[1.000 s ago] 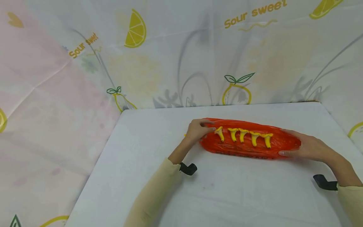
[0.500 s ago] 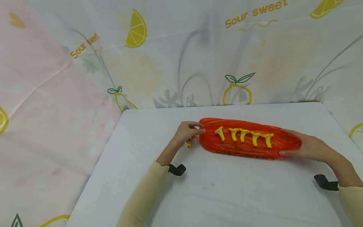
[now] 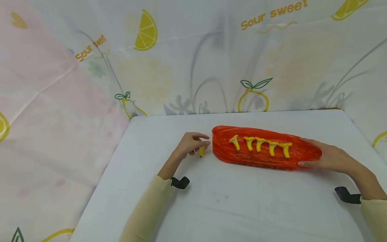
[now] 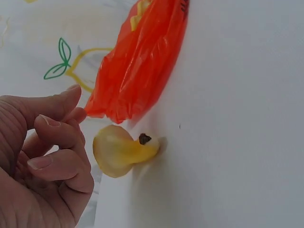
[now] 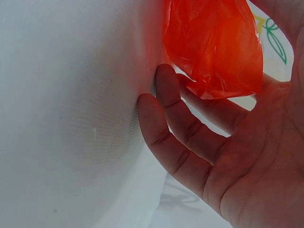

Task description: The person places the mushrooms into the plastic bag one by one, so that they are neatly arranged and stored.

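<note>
A red plastic bag (image 3: pixel 242 157) lies lengthwise on the white table, with several yellow trumpet-shaped mushrooms (image 3: pixel 259 145) in a row along its top. My right hand (image 3: pixel 331 157) grips the bag's right end, thumb on the near side and fingers around the far side; in the right wrist view some fingertips touch the table. Left of the bag, a single yellow mushroom (image 4: pixel 114 151) with a dark spot at its base stands on the table. Beside it, my left hand (image 3: pixel 191 144) has loosely bent fingers, appears apart from the mushroom, and holds nothing.
The white table (image 3: pixel 242 208) reaches back to a cloth backdrop (image 3: pixel 181 67) printed with lemons and lettering. Black camera mounts (image 3: pixel 180 183) are worn at both wrists.
My left hand has come away from the bag's left end and moved left, bringing the single mushroom beside it into view. The right hand and bag have stayed put.
</note>
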Available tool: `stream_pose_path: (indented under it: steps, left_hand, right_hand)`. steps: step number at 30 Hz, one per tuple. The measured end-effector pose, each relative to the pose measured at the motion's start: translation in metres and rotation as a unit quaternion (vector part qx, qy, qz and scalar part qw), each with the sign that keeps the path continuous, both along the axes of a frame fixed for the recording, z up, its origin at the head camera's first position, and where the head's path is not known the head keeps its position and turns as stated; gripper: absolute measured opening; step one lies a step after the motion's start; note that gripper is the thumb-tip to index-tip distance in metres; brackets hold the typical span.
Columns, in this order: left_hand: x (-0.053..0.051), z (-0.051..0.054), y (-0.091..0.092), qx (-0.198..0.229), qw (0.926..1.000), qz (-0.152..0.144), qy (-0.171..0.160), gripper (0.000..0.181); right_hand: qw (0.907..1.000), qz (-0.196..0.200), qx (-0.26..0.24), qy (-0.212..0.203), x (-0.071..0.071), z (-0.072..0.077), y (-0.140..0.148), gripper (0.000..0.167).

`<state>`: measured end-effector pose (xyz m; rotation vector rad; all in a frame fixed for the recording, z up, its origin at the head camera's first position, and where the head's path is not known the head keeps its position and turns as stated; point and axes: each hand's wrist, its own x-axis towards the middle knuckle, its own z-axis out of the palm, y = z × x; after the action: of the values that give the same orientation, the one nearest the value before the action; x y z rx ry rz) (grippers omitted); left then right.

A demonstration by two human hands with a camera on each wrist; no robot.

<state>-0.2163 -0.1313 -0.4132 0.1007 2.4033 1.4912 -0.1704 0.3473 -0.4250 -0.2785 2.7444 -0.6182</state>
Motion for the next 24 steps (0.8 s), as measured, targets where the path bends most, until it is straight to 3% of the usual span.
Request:
stream_pose_path:
  steps: [12, 24]
  left_hand:
    - [0.0, -0.008, -0.017, 0.007, 0.9996, 0.013, -0.023, 0.032]
    - [-0.001, -0.017, -0.019, -0.015, 0.9992, 0.034, -0.012, 0.02]
  right_hand:
    - [1.0, -0.005, 0.002, -0.003, 0.0, 0.0, -0.001, 0.101]
    - [1.0, 0.0, 0.005, 0.001, 0.0, 0.002, -0.002, 0.099]
